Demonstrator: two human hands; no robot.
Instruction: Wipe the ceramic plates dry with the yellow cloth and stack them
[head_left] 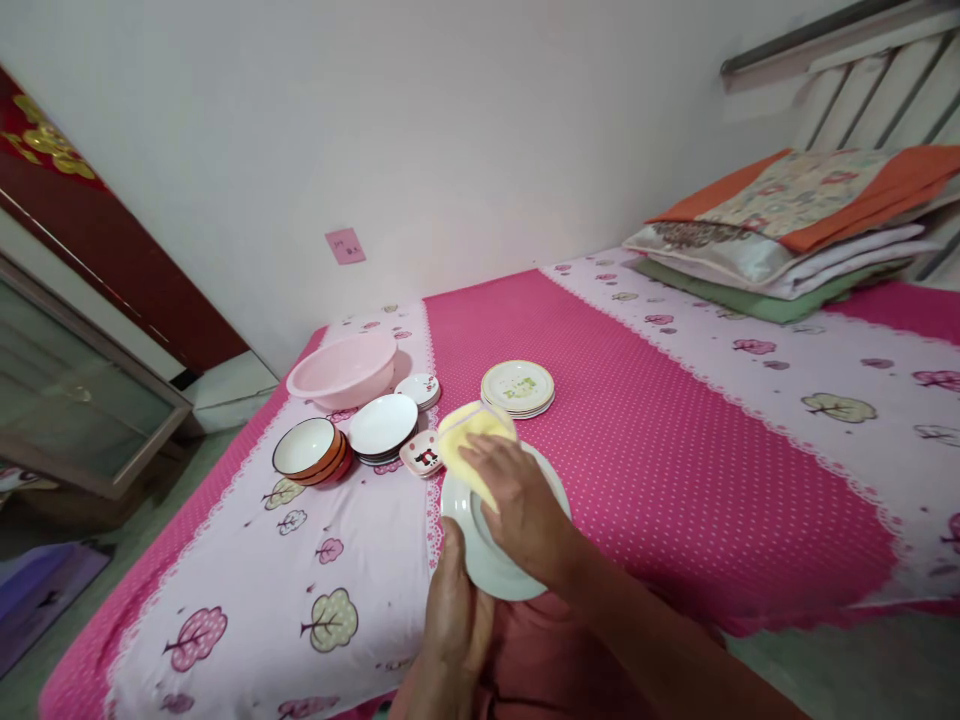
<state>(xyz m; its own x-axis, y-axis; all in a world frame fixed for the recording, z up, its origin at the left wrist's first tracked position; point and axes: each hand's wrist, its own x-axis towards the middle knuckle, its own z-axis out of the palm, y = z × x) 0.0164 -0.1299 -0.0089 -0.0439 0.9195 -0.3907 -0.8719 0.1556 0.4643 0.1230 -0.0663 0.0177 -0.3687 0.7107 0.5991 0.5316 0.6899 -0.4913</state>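
Low in the middle of the head view, my left hand [456, 600] grips the lower left rim of a white plate [510, 570], thumb on its edge. My right hand [517, 500] presses a folded yellow cloth [469, 440] against the plate's surface and covers part of both. Just beyond the plate is a stack of plates with yellow rims [517, 388]. To its left lie small square dishes with a dark and red print [422, 455], a stack of white plates [383, 424], and small round dishes [418, 390].
Stacked orange-sided bowls [307, 450] and a pink basin [343, 368] stand farther left on the pink and white bedspread [645, 460]. Folded bedding [780, 235] is piled at the right. A pink note [345, 246] is on the wall behind.
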